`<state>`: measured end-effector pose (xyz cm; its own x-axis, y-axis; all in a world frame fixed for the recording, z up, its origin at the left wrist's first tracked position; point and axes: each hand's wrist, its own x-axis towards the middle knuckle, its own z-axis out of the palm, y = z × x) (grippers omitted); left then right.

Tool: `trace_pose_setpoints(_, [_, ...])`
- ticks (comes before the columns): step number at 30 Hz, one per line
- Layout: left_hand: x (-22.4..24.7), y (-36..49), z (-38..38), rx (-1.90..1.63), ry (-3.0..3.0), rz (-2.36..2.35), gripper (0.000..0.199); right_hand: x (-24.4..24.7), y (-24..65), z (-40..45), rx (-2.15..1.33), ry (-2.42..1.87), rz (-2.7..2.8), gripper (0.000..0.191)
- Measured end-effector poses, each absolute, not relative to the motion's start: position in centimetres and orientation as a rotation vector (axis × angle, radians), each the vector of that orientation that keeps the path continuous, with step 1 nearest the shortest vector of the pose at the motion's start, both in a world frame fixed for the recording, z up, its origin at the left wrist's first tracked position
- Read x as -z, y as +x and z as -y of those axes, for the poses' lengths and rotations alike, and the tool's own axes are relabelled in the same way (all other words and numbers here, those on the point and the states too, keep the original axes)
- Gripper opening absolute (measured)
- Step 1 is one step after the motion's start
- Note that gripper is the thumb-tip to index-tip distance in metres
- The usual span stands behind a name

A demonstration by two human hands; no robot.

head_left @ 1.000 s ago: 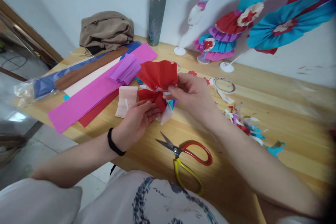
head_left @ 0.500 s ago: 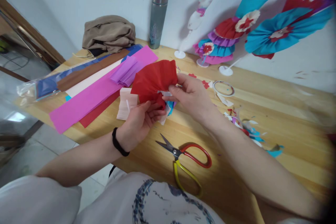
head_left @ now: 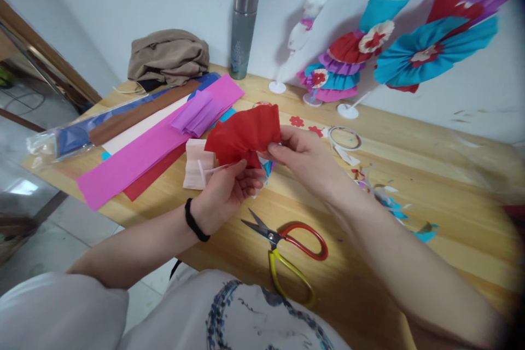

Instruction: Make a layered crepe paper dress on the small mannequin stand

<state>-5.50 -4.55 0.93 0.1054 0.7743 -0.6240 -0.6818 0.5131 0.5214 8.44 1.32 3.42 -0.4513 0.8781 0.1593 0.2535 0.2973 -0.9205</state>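
Observation:
A red piece of crepe paper (head_left: 244,134), gathered at its lower edge and fanned out above, is held up over the table between both hands. My left hand (head_left: 227,188) pinches the gathered bottom between thumb and fingers. At the right end of the fan, my right hand (head_left: 301,156) grips the paper's edge between thumb and forefinger. Beneath the hands lies a folded pale pink paper (head_left: 197,167), with a thin white strip near it. Scissors (head_left: 273,236) with one red and one yellow handle lie spread on the table just below the hands.
Strips of magenta paper (head_left: 135,158) and other colours lie at left, near a brown cloth (head_left: 168,57). A flask (head_left: 244,27) stands by the wall. Right of it are dress stands in paper (head_left: 348,60), a tape roll (head_left: 345,138) and paper scraps (head_left: 394,205).
The red paper has dropped slightly and its fan has flattened a little. My left hand has shifted slightly right, its fingers more curled. The whole view has shifted a little.

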Motion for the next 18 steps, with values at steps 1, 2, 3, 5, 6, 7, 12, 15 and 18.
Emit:
trace_pose_setpoints(1, [-0.9, -5.5, 4.6, -1.076, 0.13, -0.999, 0.035, -3.5, 8.6, -1.0, -1.241, -1.023, 1.824, 0.006])
trace_pose_setpoints(2, [-0.9, -5.4, 4.6, -1.077, 0.147, -1.011, 0.034, -3.6, 8.7, -0.6, -1.328, -1.028, 1.757, 0.005])
trace_pose_setpoints(3, [-0.9, -5.4, 4.6, -1.077, 0.165, -1.027, 0.032, -3.6, 8.8, -0.3, -1.395, -1.02, 1.694, 0.003])
trace_pose_setpoints(5, [-0.7, -5.3, 4.4, -1.081, 0.213, -1.068, 0.031, -3.5, 9.1, 0.2, -1.47, -0.974, 1.605, 0.004])
trace_pose_setpoints(6, [-0.6, -5.3, 4.3, -1.087, 0.25, -1.088, 0.03, -3.3, 9.3, 0.5, -1.498, -0.948, 1.564, 0.004])
trace_pose_setpoints(7, [-0.6, -5.3, 4.2, -1.094, 0.293, -1.108, 0.03, -3.2, 9.4, 0.7, -1.522, -0.93, 1.529, 0.005])
trace_pose_setpoints(12, [-0.5, -5.4, 3.6, -1.086, 0.423, -1.189, 0.029, -2.3, 10.2, 1.4, -1.579, -0.932, 1.391, 0.012])
trace_pose_setpoints(15, [-0.8, -5.5, 3.4, -1.122, 0.45, -1.196, 0.036, -2.2, 10.6, 1.8, -1.62, -0.921, 1.321, 0.014])
trace_pose_setpoints(18, [-1.1, -5.5, 3.6, -1.188, 0.53, -1.197, 0.038, -2.3, 11.0, 2.2, -1.636, -0.91, 1.293, 0.012])
